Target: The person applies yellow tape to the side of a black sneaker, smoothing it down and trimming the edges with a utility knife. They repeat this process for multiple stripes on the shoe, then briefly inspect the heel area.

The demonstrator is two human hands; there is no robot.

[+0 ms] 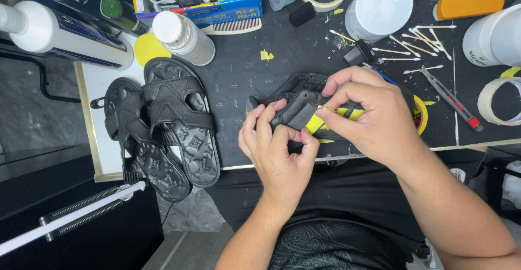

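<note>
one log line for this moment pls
left hand: holds black sandal | right hand: presses yellow tape on it | beside: sandal pair, cotton swabs

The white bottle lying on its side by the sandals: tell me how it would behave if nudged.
The white bottle is round-bodied and lies on its side, so it would probably roll toward the black sandals or across the black mat. It looks like smooth plastic, likely a bit slippery. How heavy it is cannot be judged.

Bright even overhead light, soft shadows, sharp focus, mild glare on white bottles (70, 34)
</note>
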